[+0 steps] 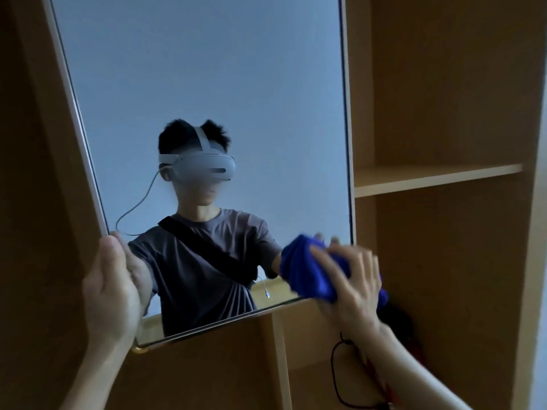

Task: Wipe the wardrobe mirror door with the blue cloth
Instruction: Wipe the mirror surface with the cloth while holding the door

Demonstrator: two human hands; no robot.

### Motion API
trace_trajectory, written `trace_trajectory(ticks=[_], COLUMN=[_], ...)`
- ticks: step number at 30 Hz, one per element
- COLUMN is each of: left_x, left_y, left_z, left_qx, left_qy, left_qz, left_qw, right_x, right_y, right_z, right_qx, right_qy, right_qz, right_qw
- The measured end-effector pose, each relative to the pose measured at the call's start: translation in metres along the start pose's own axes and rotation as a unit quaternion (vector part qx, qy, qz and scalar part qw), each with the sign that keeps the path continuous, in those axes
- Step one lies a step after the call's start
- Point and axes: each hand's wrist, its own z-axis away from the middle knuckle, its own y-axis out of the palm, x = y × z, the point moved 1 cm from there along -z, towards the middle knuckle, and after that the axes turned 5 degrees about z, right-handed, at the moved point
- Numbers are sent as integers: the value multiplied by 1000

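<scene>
The wardrobe mirror door (207, 84) fills the upper middle of the view, tilted, with a thin pale frame. It reflects a person in a grey T-shirt wearing a headset. My left hand (112, 288) grips the mirror door's lower left edge, thumb on the glass side. My right hand (349, 276) is shut on the bunched blue cloth (307, 273) and presses it against the glass at the lower right corner. The hand looks slightly blurred.
To the right of the mirror door is the open wooden wardrobe with a shelf (435, 177) at mid height. A dark object (396, 321) sits low inside it. Wooden panels (222, 374) lie below and left of the door.
</scene>
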Motion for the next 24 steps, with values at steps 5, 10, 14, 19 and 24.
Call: trace_trajectory(ticks=[5,10,14,19,24], left_x=[6,3,8,16,35], left_y=[-2,-1,-4,-1,-11], left_z=[-3,-1,-4,-12,-26], left_qx=[7,18,21,10,-9], left_qy=[-27,-25,-41,-20,-48], left_qz=[-13,-2,18,7,6], left_qw=[1000,1000,999,1000,999], right_x=[-20,-33,-27,-34,-24], right_y=[-5,1,-8,-9,-18], right_z=[25,-40,-53,-1,8], right_qx=[65,-15,-19,39,38], right_qy=[-38,245,389,539,555], right_qz=[2,-159,-311,-363,-388], right_qw=[997,956,867,759,735])
